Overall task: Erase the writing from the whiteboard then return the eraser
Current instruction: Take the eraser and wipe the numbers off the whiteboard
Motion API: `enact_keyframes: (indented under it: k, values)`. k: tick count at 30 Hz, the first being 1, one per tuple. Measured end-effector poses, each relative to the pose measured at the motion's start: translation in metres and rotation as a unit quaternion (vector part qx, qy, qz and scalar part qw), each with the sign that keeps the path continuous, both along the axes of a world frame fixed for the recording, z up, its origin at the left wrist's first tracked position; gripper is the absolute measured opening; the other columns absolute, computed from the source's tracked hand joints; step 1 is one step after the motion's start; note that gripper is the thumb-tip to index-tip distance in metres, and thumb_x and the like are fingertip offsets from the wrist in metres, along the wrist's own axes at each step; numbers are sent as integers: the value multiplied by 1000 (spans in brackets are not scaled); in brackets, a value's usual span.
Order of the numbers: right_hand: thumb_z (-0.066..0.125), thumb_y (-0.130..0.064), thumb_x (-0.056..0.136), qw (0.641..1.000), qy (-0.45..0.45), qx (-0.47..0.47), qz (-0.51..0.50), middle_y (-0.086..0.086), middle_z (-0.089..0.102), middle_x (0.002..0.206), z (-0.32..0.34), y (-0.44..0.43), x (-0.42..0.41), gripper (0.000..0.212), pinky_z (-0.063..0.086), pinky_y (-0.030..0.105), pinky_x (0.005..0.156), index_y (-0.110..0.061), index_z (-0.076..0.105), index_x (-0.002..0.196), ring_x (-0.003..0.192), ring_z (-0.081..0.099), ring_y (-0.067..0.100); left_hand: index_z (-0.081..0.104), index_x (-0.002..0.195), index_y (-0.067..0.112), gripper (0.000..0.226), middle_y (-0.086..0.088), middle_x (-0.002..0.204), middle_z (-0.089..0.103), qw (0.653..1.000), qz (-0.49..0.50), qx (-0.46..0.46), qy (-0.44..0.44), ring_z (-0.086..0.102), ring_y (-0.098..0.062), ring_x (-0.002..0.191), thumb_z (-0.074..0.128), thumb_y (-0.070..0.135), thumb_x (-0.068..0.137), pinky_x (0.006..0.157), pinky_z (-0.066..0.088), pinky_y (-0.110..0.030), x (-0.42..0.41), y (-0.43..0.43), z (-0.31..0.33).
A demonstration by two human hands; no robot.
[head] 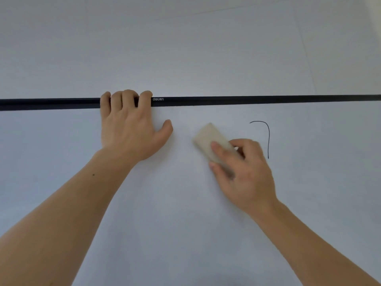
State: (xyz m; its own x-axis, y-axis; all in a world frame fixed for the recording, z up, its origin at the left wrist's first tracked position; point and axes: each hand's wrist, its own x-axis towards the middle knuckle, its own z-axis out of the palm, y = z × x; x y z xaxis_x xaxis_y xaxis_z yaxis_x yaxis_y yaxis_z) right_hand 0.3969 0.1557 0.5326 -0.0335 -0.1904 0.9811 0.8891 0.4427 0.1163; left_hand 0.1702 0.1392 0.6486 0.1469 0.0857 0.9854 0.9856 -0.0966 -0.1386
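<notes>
The whiteboard [165, 203] fills the lower part of the view, with a black frame bar [226, 99] along its far edge. My right hand [245, 174] grips a beige rectangular eraser [208, 137], pressed flat on the board and pointing up-left. A thin black pen stroke [268, 139], a hooked line, lies just right of that hand. My left hand [127, 129] rests palm down on the board, its fingers curled over the frame bar.
Beyond the frame bar lies a pale grey surface [185, 48] with faint seam lines. A small white brand name [158, 99] is printed on the bar beside my left fingers.
</notes>
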Motion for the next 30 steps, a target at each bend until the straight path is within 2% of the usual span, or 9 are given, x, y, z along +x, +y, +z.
enact_keyframes:
  k: [3,6,8,11,15,21,24,27,30]
  values:
    - [73,-28,85,992,-126,13,-14,16,63,102,-11,-4,-8,35,52,39,67,-22,72,119,84,58,33,55,129,14,78,-19,117,57,1000,20,-4,0,47,-44,114,39,71,78,115,20,-59,7,0,1]
    - [73,-30,86,985,-171,12,-31,16,64,102,-9,-3,1,35,52,38,67,-24,71,120,85,59,31,54,127,7,81,-17,122,59,1000,13,-8,2,47,-41,120,41,70,78,119,16,-58,12,3,1]
    - [72,-31,86,988,-146,17,-39,14,63,103,-1,1,15,34,52,36,64,-25,72,119,85,59,31,53,127,2,83,-17,124,59,1000,8,-8,8,47,-40,123,41,67,77,120,15,-56,15,5,1]
    - [68,-36,85,999,-18,10,-37,8,58,107,11,6,39,37,54,37,59,-28,70,121,89,55,27,54,126,1,84,-18,120,61,1000,10,-5,14,50,-41,118,40,67,77,118,21,-54,15,6,2]
    - [69,-37,85,991,130,-35,-22,4,53,110,11,11,46,42,54,38,65,-30,66,126,98,47,20,54,134,13,78,-17,116,60,999,22,-5,33,51,-41,112,40,66,78,115,25,-55,15,2,3]
    - [72,-31,84,998,-62,8,-15,11,61,106,-4,2,2,37,52,35,62,-24,71,121,89,56,30,58,121,5,72,-16,111,62,998,8,-26,50,54,-39,106,34,57,77,110,32,-51,32,1,10]
    - [72,-31,87,992,-121,13,-29,13,63,104,5,-1,11,34,51,34,65,-25,71,121,88,57,30,58,123,7,70,-14,113,63,997,-21,-33,62,55,-37,108,35,55,78,105,33,-46,51,2,13]
    - [71,-34,87,993,-106,8,-50,12,62,105,17,3,36,34,50,32,63,-27,71,120,89,57,29,58,126,8,71,-14,115,63,997,-28,-31,58,54,-37,108,32,56,80,103,33,-47,60,6,13]
    - [69,-36,88,997,-16,0,-73,10,59,109,28,9,70,36,54,38,57,-28,69,123,94,55,30,57,126,7,69,-16,115,62,997,-23,-20,66,54,-39,107,36,54,81,103,34,-49,58,11,10]
